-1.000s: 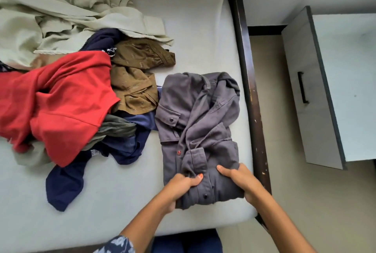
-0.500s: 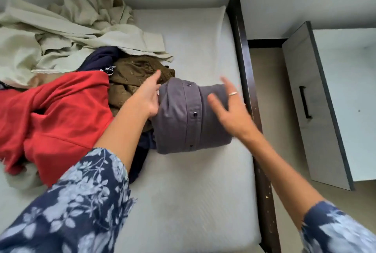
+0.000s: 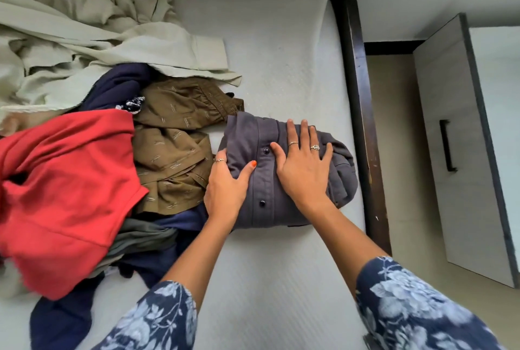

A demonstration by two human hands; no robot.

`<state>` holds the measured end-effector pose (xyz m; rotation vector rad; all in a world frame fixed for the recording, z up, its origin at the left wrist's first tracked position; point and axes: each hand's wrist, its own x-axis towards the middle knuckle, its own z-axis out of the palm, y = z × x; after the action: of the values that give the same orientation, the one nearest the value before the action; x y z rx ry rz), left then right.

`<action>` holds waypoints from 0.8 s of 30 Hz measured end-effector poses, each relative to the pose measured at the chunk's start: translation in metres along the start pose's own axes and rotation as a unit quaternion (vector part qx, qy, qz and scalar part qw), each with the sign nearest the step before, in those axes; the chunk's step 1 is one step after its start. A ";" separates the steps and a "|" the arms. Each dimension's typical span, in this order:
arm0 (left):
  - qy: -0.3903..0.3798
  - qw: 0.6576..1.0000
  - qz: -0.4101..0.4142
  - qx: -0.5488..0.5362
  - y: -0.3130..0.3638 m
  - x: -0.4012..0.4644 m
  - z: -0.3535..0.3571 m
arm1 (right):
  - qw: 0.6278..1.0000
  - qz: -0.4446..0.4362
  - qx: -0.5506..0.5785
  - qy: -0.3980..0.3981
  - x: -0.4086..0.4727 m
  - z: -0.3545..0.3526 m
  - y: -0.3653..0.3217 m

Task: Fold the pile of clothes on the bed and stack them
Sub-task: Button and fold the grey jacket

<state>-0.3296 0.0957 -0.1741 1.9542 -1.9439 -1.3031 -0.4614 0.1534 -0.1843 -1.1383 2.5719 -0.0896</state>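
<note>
My right hand (image 3: 302, 164) lies flat on top of the folded grey shirt (image 3: 284, 172), fingers straight and spread, pressing it down, with 2 rings showing on the fingers. My left hand (image 3: 225, 183) cups the shirt's left edge: the thumb lies across the top of the cloth and the fingers curl round the side, so it grips the bundle there. The shirt sits on the bed (image 3: 267, 279) as a compact fold, its button strip running near to far with 2 dark buttons showing, close to the dark wooden bed frame (image 3: 360, 113) on the right. Just to the left of it, touching my left hand, is the unfolded pile: a brown patterned garment (image 3: 174, 152) nearest the shirt, a red garment (image 3: 62, 181) further left, navy blue cloth (image 3: 64, 318) poking out underneath toward the near side, and a pale cream garment (image 3: 98, 48) heaped at the far left. Both my sleeves (image 3: 408, 307) are blue with a white flower print. Beyond the frame on the right stands a light grey cabinet (image 3: 455, 152) with a dark handle.
</note>
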 end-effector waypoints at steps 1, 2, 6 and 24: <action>0.006 1.000 0.000 0.018 0.000 0.004 0.004 | 1.000 0.001 -0.001 0.005 0.004 0.006 0.001; 0.009 1.000 -0.001 0.028 0.000 0.007 0.006 | 1.000 0.000 -0.004 0.008 0.007 0.010 0.002; -0.020 0.999 -0.022 0.029 0.001 0.012 0.001 | 0.998 -0.035 -0.002 0.050 0.009 -0.001 0.002; -0.050 0.989 -0.006 -0.142 -0.011 0.010 -0.051 | 0.947 -0.284 -0.147 0.025 -0.039 -0.005 0.001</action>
<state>-0.2917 0.0647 -0.1531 1.7982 -1.6746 -1.6084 -0.4394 0.1827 -0.1689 -1.9833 2.2630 0.1417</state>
